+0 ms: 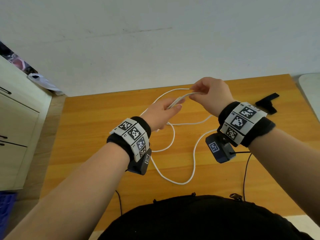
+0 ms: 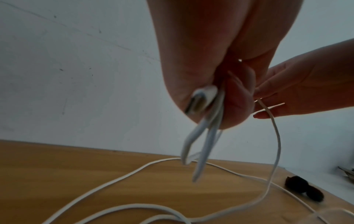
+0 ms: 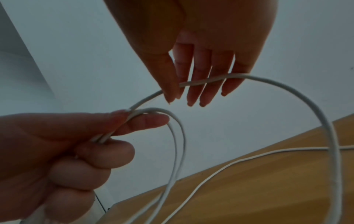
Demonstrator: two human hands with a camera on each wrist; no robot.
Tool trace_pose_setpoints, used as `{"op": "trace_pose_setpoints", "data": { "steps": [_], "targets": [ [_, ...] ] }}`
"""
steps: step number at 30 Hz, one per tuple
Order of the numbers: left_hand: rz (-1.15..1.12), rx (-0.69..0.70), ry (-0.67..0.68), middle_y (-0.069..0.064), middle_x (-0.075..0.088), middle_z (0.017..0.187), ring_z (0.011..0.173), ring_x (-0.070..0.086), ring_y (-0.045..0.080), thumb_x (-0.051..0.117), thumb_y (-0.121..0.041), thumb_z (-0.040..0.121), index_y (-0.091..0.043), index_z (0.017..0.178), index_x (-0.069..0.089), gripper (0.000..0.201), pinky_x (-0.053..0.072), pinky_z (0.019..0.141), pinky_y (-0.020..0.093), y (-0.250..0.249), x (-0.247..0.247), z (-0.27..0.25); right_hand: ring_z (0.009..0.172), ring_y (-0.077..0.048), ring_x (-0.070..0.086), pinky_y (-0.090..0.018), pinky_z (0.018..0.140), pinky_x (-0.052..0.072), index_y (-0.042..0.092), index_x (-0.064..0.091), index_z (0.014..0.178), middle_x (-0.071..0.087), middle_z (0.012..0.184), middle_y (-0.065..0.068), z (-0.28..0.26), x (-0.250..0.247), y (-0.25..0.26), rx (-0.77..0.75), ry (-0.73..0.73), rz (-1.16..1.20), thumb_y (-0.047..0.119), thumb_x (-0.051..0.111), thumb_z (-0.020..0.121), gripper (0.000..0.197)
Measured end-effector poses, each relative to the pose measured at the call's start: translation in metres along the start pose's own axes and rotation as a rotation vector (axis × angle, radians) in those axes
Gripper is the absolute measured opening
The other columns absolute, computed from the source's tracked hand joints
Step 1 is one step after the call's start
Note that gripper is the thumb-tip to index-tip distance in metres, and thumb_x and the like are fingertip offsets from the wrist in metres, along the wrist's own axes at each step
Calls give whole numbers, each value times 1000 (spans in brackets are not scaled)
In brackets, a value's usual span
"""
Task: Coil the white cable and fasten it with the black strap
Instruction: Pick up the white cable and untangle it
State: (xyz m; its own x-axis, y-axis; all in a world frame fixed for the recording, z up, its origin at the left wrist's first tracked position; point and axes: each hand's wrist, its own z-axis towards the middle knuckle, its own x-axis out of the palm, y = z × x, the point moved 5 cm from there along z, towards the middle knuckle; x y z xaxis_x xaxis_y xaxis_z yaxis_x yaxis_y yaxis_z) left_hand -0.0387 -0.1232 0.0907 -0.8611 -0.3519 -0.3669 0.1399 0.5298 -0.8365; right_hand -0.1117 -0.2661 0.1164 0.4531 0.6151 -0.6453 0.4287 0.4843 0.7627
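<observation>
The thin white round cable (image 1: 193, 163) is being held up above the orange-brown wooden counter (image 1: 97, 153) by both hands, with most of its length lying in loose curves on the counter below and toward the person. A few short folded loops of it are bunched in the left hand (image 1: 160, 115), whose fingers (image 3: 107, 154) are curling round the bundle while the thumb is pressing the strands against the forefinger. In the left wrist view the cable's white plug with a dark metal tip (image 2: 199, 101) is sticking out at the heel of that hand, and two loops are hanging down beneath it. From the left fingertips one strand is running straight across to the right hand (image 1: 212, 96), just beside and slightly above. The right fingers (image 3: 193, 78) are lying nearly straight with the strand passing across them, and the thumb is pinching it against the forefinger. Past the right fingers the cable is arching down to the counter.

The black fabric strap (image 1: 267, 103), folded flat, is lying on the counter well to the right of the right hand, touched by neither hand. A white wall (image 1: 155, 40) is rising behind the counter's far edge.
</observation>
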Motion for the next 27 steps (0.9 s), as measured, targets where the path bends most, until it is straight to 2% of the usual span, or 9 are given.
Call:
{"op": "trace_pose_setpoints", "data": {
  "steps": [3, 5, 8, 13, 16, 18, 20, 23, 27],
  "targets": [
    [-208, -34, 13, -6, 31, 57, 43, 25, 8, 42, -31, 98, -29, 111, 63, 24, 25, 46, 25, 3, 1, 0, 107, -14, 61, -21, 87, 42, 15, 65, 111, 68, 112, -1, 0, 8, 1, -21, 88, -12, 10, 56, 87, 26],
    [-288, -40, 24, -5, 27, 57, 43, 21, 9, 41, -30, 99, -24, 99, 64, 24, 21, 45, 25, 3, 1, 0, 108, -13, 60, -18, 85, 40, 16, 64, 116, 67, 115, -1, -1, 12, -1, -22, 155, -19, 8, 50, 90, 31],
    [-421, -80, 37, -6, 26, 53, 40, 20, 7, 41, -30, 99, -17, 84, 61, 28, 19, 43, 22, 4, -1, 0, 75, -10, 57, -16, 62, 39, 16, 67, 111, 66, 93, -4, -2, 16, -2, -17, 216, 25, 15, 49, 93, 25],
    [-705, -184, 75, -8, 26, 46, 34, 20, 5, 39, -35, 98, -15, 70, 49, 36, 17, 41, 19, 3, -2, -2, 59, -14, 48, -23, 56, 39, 12, 68, 94, 57, 68, -1, -2, 18, -12, 57, 170, 82, 27, 52, 93, 23],
    [-974, -172, 84, -9, 27, 44, 31, 22, 4, 39, -37, 97, -17, 67, 49, 38, 20, 38, 16, -2, -8, -2, 78, -29, 62, -41, 77, 51, 7, 68, 94, 70, 88, -15, -3, 16, -22, 137, 115, 151, 26, 52, 92, 24],
    [-1125, -146, 55, -8, 28, 44, 30, 23, 4, 40, -38, 97, -16, 67, 52, 38, 20, 38, 16, -6, -14, 0, 76, -15, 62, -33, 77, 48, 9, 65, 94, 69, 85, -5, -4, 17, -31, 194, 97, 221, 22, 52, 93, 18],
    [-1235, -107, 19, -8, 27, 45, 31, 22, 4, 41, -38, 96, -15, 69, 58, 40, 20, 38, 17, -10, -20, 1, 77, -13, 61, -33, 81, 49, 12, 62, 91, 66, 78, 2, -6, 20, -38, 252, 113, 269, 18, 49, 94, 14],
    [-1385, -58, -16, -8, 27, 47, 32, 21, 5, 41, -39, 96, -14, 77, 61, 38, 20, 39, 17, -16, -26, 3, 93, -22, 65, -37, 92, 51, 10, 59, 92, 69, 91, -11, -11, 29, -44, 326, 173, 328, 12, 45, 96, 15],
    [-1503, -19, -53, -8, 27, 49, 35, 20, 6, 41, -37, 97, -14, 84, 65, 35, 20, 43, 16, -18, -30, 5, 98, -25, 66, -41, 92, 53, 4, 57, 105, 68, 106, -19, -18, 44, -45, 413, 227, 419, 11, 44, 97, 16]
  ]
}}
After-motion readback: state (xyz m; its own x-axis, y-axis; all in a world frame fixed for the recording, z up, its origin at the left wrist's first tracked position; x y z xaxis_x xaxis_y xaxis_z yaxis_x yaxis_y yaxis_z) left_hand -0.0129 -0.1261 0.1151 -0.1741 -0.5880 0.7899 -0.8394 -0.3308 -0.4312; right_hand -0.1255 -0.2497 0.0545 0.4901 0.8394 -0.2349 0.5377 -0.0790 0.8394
